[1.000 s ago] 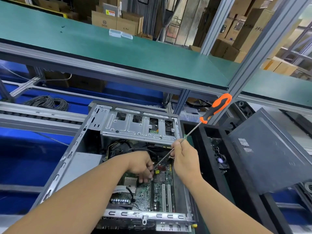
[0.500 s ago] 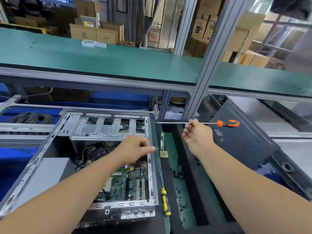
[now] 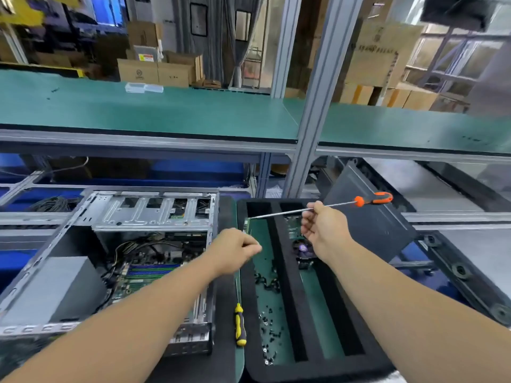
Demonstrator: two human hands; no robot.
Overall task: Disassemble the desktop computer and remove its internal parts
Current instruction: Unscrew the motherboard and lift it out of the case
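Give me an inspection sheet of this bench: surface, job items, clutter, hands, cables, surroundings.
Surface: green mat under a black foam tray with long compartments.
Job's things: open computer case lying on its side, motherboard inside; removed boards at the tray's far end.
Clutter: loose screws in the tray's left compartment; yellow screwdriver beside the tray.
Grippers: left hand over the tray's left compartment, fingertips pinched; what they hold is too small to tell. Right hand holds the orange screwdriver by its shaft.
Cables: bundle inside the case.
Surroundings: green shelf, cardboard boxes behind.
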